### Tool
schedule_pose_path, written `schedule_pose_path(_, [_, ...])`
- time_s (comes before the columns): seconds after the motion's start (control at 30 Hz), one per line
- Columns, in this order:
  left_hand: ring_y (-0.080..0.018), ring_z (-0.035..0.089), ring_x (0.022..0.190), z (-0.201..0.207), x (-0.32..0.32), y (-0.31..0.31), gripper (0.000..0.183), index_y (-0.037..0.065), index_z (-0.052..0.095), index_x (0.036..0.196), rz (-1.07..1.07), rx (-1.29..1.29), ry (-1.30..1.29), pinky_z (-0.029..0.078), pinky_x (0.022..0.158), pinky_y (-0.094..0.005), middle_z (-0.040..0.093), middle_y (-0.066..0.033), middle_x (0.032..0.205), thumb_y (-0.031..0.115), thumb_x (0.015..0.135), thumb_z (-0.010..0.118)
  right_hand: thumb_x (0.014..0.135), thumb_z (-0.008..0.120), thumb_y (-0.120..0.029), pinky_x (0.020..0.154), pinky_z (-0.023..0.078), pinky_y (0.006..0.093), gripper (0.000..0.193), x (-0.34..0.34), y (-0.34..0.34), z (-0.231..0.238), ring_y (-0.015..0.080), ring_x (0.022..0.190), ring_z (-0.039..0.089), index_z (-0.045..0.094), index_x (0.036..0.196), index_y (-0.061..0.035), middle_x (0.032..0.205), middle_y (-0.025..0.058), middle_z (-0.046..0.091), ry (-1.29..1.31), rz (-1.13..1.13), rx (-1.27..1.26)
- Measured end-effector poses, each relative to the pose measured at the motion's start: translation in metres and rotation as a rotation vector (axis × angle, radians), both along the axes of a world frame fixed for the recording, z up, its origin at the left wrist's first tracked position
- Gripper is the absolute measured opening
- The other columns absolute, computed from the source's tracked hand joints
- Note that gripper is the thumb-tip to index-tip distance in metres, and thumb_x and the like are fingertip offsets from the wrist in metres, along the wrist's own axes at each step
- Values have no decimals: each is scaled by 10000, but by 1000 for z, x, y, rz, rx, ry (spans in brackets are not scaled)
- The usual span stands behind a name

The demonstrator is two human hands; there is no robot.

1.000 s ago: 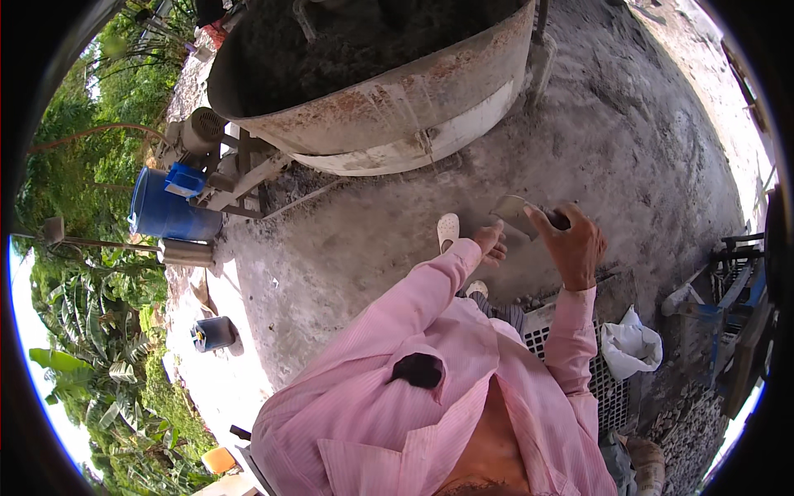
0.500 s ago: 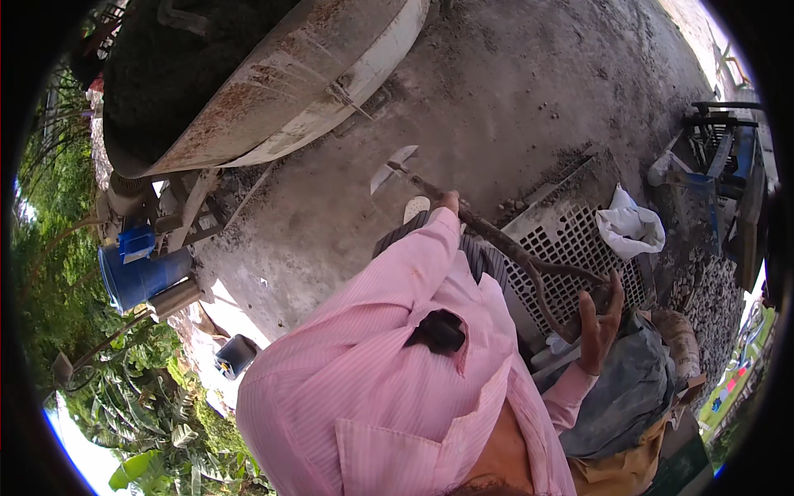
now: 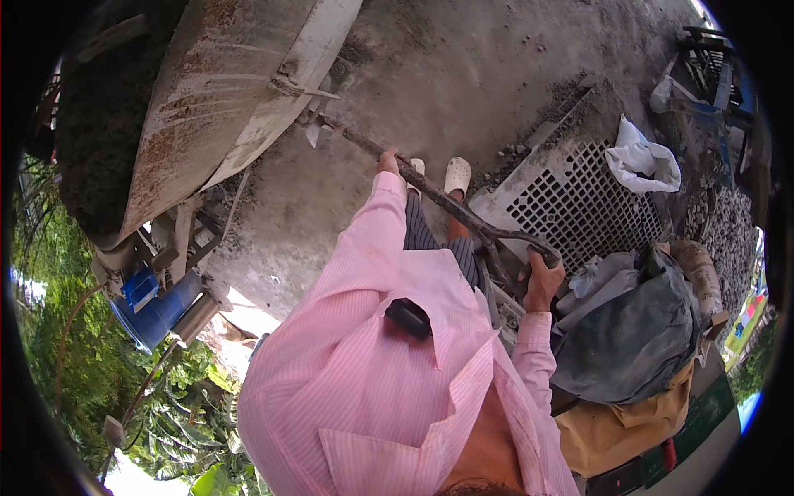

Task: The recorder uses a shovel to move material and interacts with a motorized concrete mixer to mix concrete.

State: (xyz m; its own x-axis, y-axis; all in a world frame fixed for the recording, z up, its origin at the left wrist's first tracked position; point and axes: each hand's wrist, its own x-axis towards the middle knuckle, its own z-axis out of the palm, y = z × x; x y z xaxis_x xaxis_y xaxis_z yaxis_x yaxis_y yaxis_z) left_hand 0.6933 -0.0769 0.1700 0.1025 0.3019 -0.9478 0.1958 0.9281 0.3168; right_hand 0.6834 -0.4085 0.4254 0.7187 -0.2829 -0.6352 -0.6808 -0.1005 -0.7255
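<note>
A shovel (image 3: 451,211) with a rough, dark wooden shaft that forks at its near end slants across the space ahead of my body. My left hand (image 3: 389,160) is closed round its shaft toward the far end. Around the forked end, my right hand (image 3: 542,285) is closed. Its metal blade (image 3: 312,134), partly hidden, is by the lower side of a large rusty, pale metal drum (image 3: 248,83). I cannot tell whether blade and drum touch. Dark material (image 3: 103,116) shows in the drum's mouth.
A white perforated panel (image 3: 579,190) lies on the dusty ground to the right, beside a white sack (image 3: 643,161). Grey cloth (image 3: 628,339) is heaped nearby. Blue barrel (image 3: 161,310) at left; metal and wood frames (image 3: 711,99) stand far right.
The shovel blade has swung left to the drum. My left hand has moved left and farther out. My right hand, open before, has closed on the forked handle.
</note>
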Motion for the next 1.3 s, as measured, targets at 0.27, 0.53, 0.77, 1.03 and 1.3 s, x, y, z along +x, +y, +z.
schedule_pose_path(0.27, [-264, 542, 516, 1, 16, 22, 187, 85, 506, 756, -22, 82, -66, 506, 509, -437, 512, -92, 623, 227, 836, 599, 832, 713, -99, 423, 410, 251, 170, 2, 10, -25, 101, 521, 529, 639, 961, -17, 763, 22, 615, -62, 51, 12])
schedule_pose_path(0.53, [-249, 556, 477, 51, -35, -158, 128, 52, 540, 820, -4, 4, 82, 488, 471, -423, 531, -80, 612, 141, 799, 630, 815, 700, -58, 403, 404, 238, 117, -66, -146, 19, 86, 508, 506, 639, 913, -37, 731, 4, 614, 36, -87, -129])
schedule_pose_path(0.77, [-236, 531, 461, -3, -35, -85, 189, 85, 500, 745, -18, 78, 89, 475, 460, -390, 507, -68, 579, 214, 829, 611, 824, 714, -62, 458, 418, 232, 134, -35, -80, -6, 79, 578, 531, 640, 929, -24, 795, 4, 635, -9, 9, -25])
schedule_pose_path(1.03, [-249, 541, 514, 6, 9, -9, 190, 88, 489, 741, -47, 175, -20, 487, 496, -418, 507, -80, 597, 213, 830, 602, 833, 727, -77, 451, 406, 233, 137, -6, -26, -43, 71, 544, 524, 631, 917, -27, 781, 4, 631, -28, 18, 121])
schedule_pose_path(1.3, [-233, 553, 520, 17, -85, -162, 146, 34, 534, 814, 55, 12, 152, 492, 504, -401, 545, -87, 643, 151, 829, 620, 809, 696, -30, 445, 422, 233, 132, -42, -125, 47, 90, 534, 533, 622, 917, -15, 764, 24, 627, 103, 32, -66])
